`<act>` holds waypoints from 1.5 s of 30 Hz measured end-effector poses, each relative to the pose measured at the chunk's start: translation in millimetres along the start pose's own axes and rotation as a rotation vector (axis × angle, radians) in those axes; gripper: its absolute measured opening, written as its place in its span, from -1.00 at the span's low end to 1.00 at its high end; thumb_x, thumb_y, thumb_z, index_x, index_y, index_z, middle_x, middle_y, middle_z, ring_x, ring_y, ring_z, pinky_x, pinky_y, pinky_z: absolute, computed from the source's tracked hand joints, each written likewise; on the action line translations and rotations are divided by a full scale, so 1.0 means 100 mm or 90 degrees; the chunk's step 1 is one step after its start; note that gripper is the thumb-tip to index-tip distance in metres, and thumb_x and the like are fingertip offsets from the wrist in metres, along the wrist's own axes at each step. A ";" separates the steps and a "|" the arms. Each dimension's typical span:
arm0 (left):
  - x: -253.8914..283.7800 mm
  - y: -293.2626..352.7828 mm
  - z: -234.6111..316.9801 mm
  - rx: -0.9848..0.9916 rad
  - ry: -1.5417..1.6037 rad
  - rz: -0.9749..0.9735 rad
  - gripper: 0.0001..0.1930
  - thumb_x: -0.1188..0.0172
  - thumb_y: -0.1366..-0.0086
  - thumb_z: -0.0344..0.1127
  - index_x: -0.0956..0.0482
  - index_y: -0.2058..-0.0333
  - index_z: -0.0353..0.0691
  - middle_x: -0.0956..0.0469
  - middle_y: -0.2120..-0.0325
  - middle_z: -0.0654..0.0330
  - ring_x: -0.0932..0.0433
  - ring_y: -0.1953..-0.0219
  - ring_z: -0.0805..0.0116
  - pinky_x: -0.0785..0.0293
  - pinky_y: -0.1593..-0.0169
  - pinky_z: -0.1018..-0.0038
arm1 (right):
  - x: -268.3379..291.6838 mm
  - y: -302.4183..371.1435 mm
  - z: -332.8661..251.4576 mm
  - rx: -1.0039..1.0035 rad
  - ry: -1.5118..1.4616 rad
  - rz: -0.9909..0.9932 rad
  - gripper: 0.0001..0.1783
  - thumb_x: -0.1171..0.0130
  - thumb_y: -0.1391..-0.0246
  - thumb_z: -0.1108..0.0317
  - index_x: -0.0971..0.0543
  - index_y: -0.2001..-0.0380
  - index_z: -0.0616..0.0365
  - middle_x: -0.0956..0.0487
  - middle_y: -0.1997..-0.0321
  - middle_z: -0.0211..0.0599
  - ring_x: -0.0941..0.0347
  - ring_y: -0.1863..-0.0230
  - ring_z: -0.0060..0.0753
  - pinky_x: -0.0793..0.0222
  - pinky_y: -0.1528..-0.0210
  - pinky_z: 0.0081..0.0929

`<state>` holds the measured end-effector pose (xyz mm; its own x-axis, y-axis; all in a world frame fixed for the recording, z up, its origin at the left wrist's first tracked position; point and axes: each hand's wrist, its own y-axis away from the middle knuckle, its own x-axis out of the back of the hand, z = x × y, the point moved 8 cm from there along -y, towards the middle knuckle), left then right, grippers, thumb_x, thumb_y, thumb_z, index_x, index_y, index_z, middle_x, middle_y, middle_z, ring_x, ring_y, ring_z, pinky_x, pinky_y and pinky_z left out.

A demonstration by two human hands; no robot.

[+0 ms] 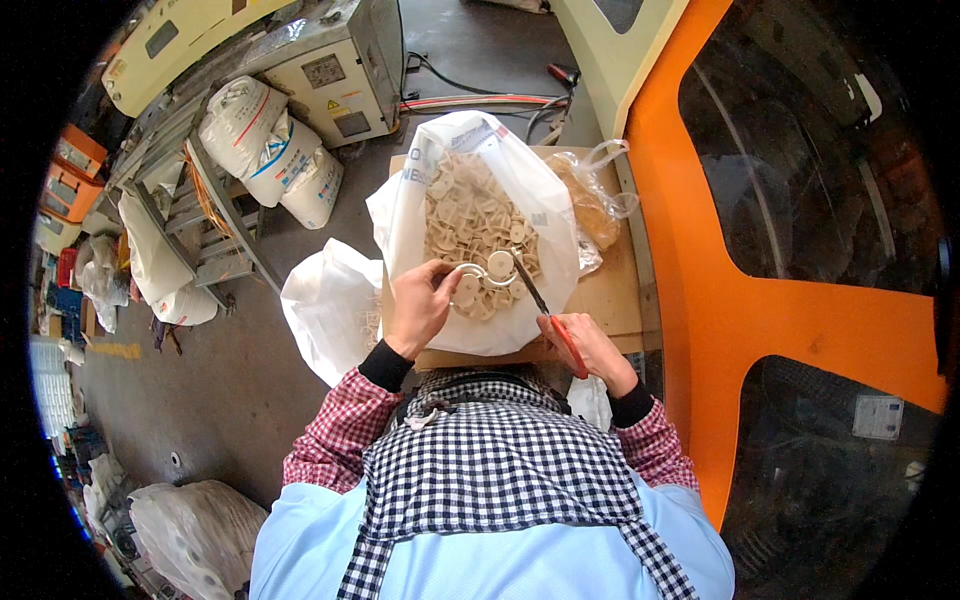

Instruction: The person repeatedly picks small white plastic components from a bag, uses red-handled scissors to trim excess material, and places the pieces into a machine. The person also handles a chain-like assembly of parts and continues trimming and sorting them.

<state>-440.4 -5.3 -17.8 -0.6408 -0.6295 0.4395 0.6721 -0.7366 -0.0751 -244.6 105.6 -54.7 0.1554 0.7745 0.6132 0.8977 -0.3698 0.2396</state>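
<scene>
My left hand (420,308) pinches a cream plastic moulded part (471,268) with a curved strip, next to a round disc (501,264). In my right hand (592,350) is a red-handled cutter (566,345), closed in my fingers. Its long dark end points up and left, its tip beside the disc; whether it touches is too small to tell. Below both hands a white plastic sack (400,225) stands open on cardboard, holding a heap of similar cream parts (475,210).
A second white bag (325,300) stands at the left. A clear plastic bag (597,195) lies on the cardboard (610,300) at the right. An orange machine panel (690,330) rises close on my right. Full sacks (270,150) lean by a metal rack (225,230).
</scene>
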 end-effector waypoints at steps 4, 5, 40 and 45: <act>0.00 -0.04 0.01 -0.020 -0.019 0.001 -0.82 -0.17 -0.18 -0.36 -0.57 0.39 -0.42 -0.51 0.66 0.16 -0.42 0.63 0.53 -0.33 0.53 0.58 | 0.07 -0.01 -0.06 -0.063 -0.007 0.002 -0.41 0.14 -0.15 -0.11 -0.52 0.47 0.28 -0.46 0.53 0.16 -0.42 0.44 0.14 -0.29 0.39 -0.19; 0.00 -0.04 0.01 -0.005 -0.017 -0.005 -0.82 -0.17 -0.17 -0.36 -0.57 0.39 -0.41 -0.53 0.63 0.11 -0.45 0.61 0.48 -0.35 0.51 0.56 | 0.10 0.00 -0.09 -0.088 -0.011 0.005 -0.41 0.14 -0.14 -0.12 -0.52 0.46 0.27 -0.47 0.54 0.15 -0.43 0.44 0.13 -0.29 0.39 -0.19; -0.53 0.15 -0.53 0.338 0.735 -0.006 -0.79 -0.06 -0.22 -0.53 -0.40 0.15 -0.39 -0.51 0.27 0.12 -0.55 0.29 0.38 -0.51 0.21 0.60 | -0.56 -0.05 -0.28 -0.064 -0.429 -0.072 -0.24 0.35 -0.14 -0.30 -0.42 0.62 0.23 -0.28 0.85 -0.46 -0.25 0.82 -0.56 -0.18 0.74 -0.63; -0.53 0.17 -0.47 0.321 0.717 -0.008 -0.79 -0.06 -0.22 -0.54 -0.40 0.15 -0.38 -0.51 0.27 0.12 -0.55 0.28 0.37 -0.51 0.19 0.59 | -0.55 -0.05 -0.32 -0.079 -0.473 -0.055 -0.26 0.37 -0.17 -0.27 -0.39 0.67 0.19 -0.30 0.88 -0.40 -0.28 0.87 -0.50 -0.16 0.81 -0.57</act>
<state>-412.3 4.5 -84.3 -0.4421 -0.6691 -0.5974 0.5715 -0.7235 0.3873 -271.2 48.9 -65.2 0.3627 0.9293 -0.0700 0.8733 -0.3127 0.3737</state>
